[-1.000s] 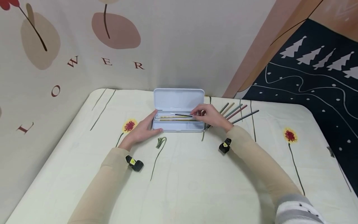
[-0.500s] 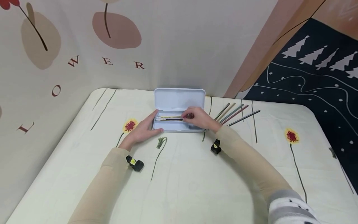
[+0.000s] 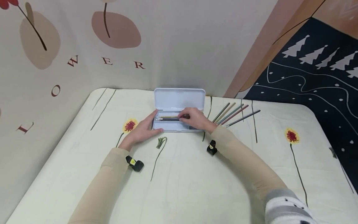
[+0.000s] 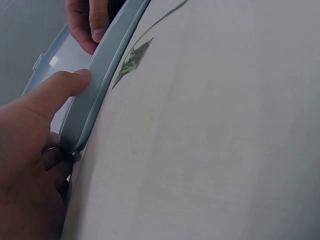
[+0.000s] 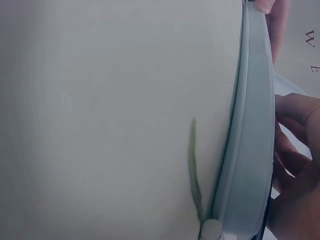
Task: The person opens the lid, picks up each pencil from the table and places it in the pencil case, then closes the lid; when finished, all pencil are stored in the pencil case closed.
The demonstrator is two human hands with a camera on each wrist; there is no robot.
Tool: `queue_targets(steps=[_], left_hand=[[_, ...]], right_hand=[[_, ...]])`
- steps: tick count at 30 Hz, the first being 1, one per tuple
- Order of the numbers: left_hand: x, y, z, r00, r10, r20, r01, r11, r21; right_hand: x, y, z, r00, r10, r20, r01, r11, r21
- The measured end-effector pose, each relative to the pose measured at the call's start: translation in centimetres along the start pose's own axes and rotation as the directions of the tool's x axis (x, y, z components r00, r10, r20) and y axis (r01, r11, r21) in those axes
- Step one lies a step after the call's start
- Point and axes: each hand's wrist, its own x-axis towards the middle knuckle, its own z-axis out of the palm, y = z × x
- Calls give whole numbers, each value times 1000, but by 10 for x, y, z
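An open pale-blue pencil case [image 3: 174, 127] lies with its lid [image 3: 179, 99] raised at the back. My left hand [image 3: 142, 129] grips its left end; in the left wrist view the thumb [image 4: 70, 85] presses the front wall and the other fingers go round the end. Over the tray, my right hand [image 3: 194, 117] has its thumb and fingers curled down at a dark pencil [image 3: 169, 119], whose right part they hide. A yellowish pencil [image 3: 167, 117] lies just behind it. In the right wrist view, the right hand's fingers [image 5: 292, 155] reach inside behind the front wall [image 5: 250, 120].
Right of the case, several pencils lie fanned out on the pale cloth, among them a red pencil [image 3: 235, 114] and a dark blue pencil [image 3: 244, 118]. A flower-printed cloth [image 3: 179, 174] covers the table. A patterned wall hanging [image 3: 190, 46] stands close behind the case.
My right hand has moved left and slightly down with the dark pencil, which now lies low in the tray in front of the yellowish one. My left hand has stayed on the case.
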Motion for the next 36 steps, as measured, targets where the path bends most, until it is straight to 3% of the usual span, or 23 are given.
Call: queue_targets(steps=[7, 12, 28, 36], left_hand=[[0, -1, 1, 1000, -1, 0, 1, 1000, -9], [0, -1, 1, 1000, 4, 2, -4, 1000, -13], [1, -1, 1, 1000, 14, 2, -14, 1000, -1], [0, -1, 0, 1000, 16, 3, -16, 1000, -7]], right_hand=[[3, -3, 1, 999, 34, -3, -34, 998, -51], [3, -3, 3, 998, 31, -55, -35, 998, -61], [-18, 10, -12, 986, 54, -156, -32, 989, 143], [-35, 23, -32, 968, 100, -229, -60, 983, 173]])
